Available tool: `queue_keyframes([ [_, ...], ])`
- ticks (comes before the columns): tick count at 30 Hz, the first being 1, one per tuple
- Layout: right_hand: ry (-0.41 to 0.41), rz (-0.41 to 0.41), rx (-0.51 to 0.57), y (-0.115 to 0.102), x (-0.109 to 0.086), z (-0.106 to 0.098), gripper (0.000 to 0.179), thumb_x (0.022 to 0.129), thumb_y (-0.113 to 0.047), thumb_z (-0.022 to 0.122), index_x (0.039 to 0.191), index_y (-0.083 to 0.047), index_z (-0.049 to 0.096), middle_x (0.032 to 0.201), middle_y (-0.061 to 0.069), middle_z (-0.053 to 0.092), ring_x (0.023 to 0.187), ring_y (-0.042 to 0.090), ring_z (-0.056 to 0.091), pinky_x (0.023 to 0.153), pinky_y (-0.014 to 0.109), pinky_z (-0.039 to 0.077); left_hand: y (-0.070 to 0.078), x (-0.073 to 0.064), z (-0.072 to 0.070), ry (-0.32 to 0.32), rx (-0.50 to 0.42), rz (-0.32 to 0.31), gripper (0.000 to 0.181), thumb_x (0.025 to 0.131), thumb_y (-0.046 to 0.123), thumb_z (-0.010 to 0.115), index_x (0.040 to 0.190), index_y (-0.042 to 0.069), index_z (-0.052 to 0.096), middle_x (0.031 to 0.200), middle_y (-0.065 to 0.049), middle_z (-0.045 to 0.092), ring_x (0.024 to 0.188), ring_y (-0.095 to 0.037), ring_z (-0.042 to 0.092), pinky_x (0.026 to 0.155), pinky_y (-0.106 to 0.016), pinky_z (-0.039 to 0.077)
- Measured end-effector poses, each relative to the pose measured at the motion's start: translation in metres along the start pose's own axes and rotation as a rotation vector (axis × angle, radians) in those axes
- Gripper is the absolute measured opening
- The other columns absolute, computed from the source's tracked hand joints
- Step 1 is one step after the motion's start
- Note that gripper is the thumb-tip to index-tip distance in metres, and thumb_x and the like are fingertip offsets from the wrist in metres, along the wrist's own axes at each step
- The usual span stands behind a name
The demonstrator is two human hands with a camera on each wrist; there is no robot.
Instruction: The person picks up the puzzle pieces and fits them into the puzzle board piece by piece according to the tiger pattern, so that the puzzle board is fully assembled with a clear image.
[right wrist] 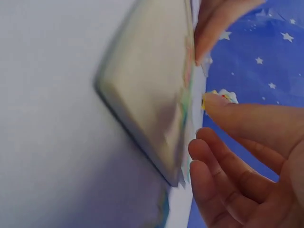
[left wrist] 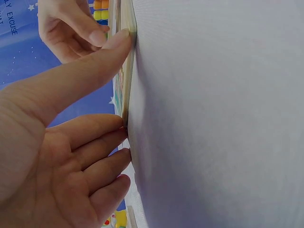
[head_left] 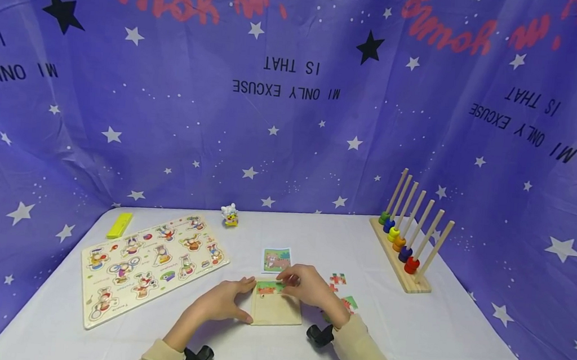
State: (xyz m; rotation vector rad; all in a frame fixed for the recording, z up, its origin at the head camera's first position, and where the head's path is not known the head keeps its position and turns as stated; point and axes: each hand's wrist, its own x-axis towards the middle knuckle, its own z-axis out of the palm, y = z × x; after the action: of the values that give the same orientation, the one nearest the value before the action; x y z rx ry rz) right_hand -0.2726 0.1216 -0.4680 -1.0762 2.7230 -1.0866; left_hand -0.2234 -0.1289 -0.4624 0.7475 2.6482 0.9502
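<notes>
At the near edge, two beige sleeves [head_left: 376, 359] extend over the white table [head_left: 244, 352]. A black wrist unit [head_left: 198, 359] is fitted on each arm.

The wooden tray [head_left: 277, 313] lies flat at near centre. The left hand [head_left: 223, 300] is set along its left side: thumb at the near left corner, fingers extended farther along the edge, thumb and fingers apart. The right hand [head_left: 308, 285] is positioned over the far right part of the tray, fingers loosely bent, thumb and fingertips apart; contact with the tray contents cannot be determined. Fitted puzzle pieces [head_left: 267, 287] with a green and orange print occupy the far strip of the tray. Loose pieces [head_left: 349, 304] lie to the right, partly behind the right wrist.

A picture card [head_left: 276, 259] showing a brown animal lies just beyond the tray. To the left is a large illustrated board [head_left: 159, 271]; to the right, a peg stand [head_left: 398, 261] carries coloured rings [head_left: 412, 265].

Farther back are a yellow block [head_left: 119, 225] at left and a small toy figure [head_left: 230, 215]. A purple star-print curtain [head_left: 290, 152] stands behind the table.
</notes>
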Motion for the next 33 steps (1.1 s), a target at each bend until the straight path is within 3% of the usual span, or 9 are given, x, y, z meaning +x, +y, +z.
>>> queue_keyframes([
  [6,0.033,-0.019,-0.016,0.002,-0.006,-0.016,0.017,0.087,-0.005,0.07,0.104,-0.004,0.071,0.102,0.007,0.07,0.082,0.018,0.065,0.069,0.024,0.054,0.001,0.001,0.0,-0.001,0.004,-0.003,0.086,0.069,0.028,0.085,0.137,-0.008,0.046,0.146,-0.022,0.041,0.134,-0.042,0.036,0.11,-0.054,0.029],
  [16,0.068,0.06,-0.017,0.016,-0.019,-0.036,0.018,0.092,-0.011,0.065,0.109,-0.005,0.071,0.106,0.006,0.069,0.085,0.02,0.065,0.069,0.028,0.054,0.0,0.002,0.001,0.009,0.006,0.0,0.087,0.068,0.028,0.085,0.137,-0.009,0.046,0.146,-0.022,0.04,0.135,-0.041,0.036,0.111,-0.054,0.029],
  [24,0.042,0.097,-0.034,0.025,-0.022,-0.04,0.021,0.084,0.0,0.07,0.105,-0.002,0.071,0.099,0.01,0.069,0.082,0.02,0.062,0.068,0.027,0.052,-0.001,0.001,0.0,-0.002,0.0,-0.001,0.087,0.069,0.029,0.085,0.137,-0.008,0.046,0.146,-0.022,0.04,0.135,-0.042,0.036,0.11,-0.054,0.029],
  [33,-0.03,0.179,-0.035,0.031,-0.023,-0.035,0.03,0.077,-0.003,0.079,0.105,-0.002,0.07,0.089,0.006,0.065,0.077,0.017,0.058,0.064,0.026,0.051,-0.001,0.0,-0.001,0.008,0.015,0.007,0.086,0.07,0.029,0.084,0.137,-0.009,0.046,0.145,-0.023,0.04,0.134,-0.042,0.036,0.11,-0.054,0.03],
])
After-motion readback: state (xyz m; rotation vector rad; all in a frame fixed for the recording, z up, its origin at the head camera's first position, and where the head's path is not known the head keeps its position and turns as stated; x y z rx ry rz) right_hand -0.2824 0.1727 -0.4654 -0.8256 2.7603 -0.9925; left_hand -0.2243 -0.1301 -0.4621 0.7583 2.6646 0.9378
